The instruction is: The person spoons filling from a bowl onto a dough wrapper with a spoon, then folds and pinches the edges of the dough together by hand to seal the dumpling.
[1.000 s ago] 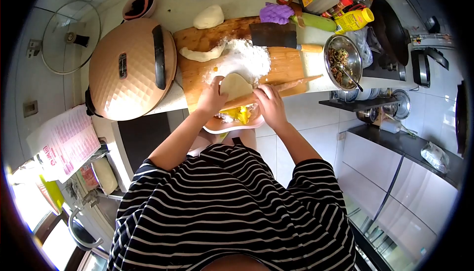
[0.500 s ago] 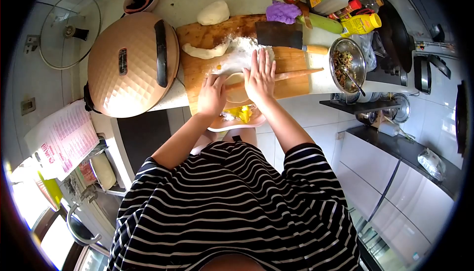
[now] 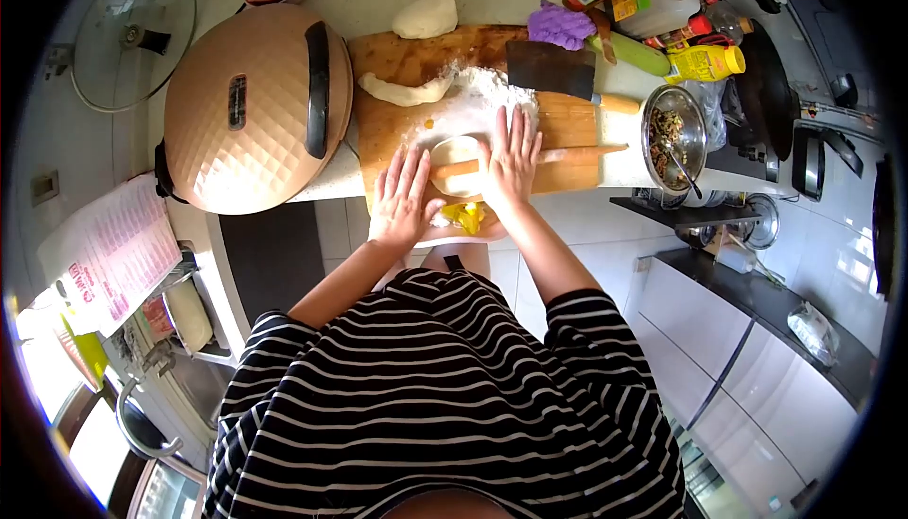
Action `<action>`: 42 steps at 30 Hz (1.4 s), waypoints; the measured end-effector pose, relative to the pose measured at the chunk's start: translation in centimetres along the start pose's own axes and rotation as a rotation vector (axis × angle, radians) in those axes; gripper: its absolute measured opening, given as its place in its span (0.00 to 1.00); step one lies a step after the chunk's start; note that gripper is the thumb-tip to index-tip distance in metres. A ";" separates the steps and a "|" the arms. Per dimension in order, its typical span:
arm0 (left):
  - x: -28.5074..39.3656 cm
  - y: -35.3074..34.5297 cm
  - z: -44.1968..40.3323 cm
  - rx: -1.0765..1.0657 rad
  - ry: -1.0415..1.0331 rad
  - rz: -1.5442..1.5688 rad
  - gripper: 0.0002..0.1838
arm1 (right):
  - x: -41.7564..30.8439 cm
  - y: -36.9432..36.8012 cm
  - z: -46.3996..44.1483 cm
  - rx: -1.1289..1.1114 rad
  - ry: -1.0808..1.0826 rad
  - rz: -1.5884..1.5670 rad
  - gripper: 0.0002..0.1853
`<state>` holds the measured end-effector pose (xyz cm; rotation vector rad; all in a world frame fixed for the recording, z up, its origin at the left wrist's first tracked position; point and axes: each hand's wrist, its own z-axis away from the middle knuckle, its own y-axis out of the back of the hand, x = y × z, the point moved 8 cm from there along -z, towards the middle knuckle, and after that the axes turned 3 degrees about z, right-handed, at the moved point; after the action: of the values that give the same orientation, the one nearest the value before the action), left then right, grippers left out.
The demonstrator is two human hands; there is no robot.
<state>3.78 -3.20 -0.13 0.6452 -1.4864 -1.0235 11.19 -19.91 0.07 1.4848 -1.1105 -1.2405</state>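
With the dough round [image 3: 457, 153] as the clock's centre, I see a closed tan griddle [image 3: 213, 136] at nine o'clock. At eight, the left hand [image 3: 401, 199] lies beside the near end of the rolling pin [image 3: 577, 155], its fingers outstretched and a little apart; I can't tell whether it presses the pin. A dough strip [image 3: 407, 94] lies at eleven, and a plump dough lump [image 3: 426, 18] just short of twelve, both unflattened. The round itself sits on the board [image 3: 567, 120] between the hands, the pin across it; it looks flattened already, though how evenly I can't judge. Flour [image 3: 487, 87] is strewn from twelve to one. At three, the right hand [image 3: 513, 162] lies flat over the pin, its fingers straight, not clamped. A cleaver [image 3: 549, 69] rests at half past one. Farther out at three, chopped mixture [image 3: 665, 127] fills a metal bowl [image 3: 701, 127], none of it visible on the round.
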 end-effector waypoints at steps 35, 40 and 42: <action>2.9 2.1 -1.0 0.103 -0.340 -0.010 0.36 | 1.9 1.8 0.9 0.217 0.049 -0.482 0.23; 4.5 0.2 0.7 -0.035 -0.463 0.069 0.32 | 0.7 3.7 2.5 0.142 0.204 -0.505 0.17; 4.9 -0.3 0.8 -0.047 -0.457 0.086 0.32 | 1.2 3.4 2.5 0.081 0.230 -0.475 0.18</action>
<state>2.03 -7.32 2.07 0.3198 -1.8602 -1.1864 8.49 -21.96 2.83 1.9730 -0.6812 -1.3022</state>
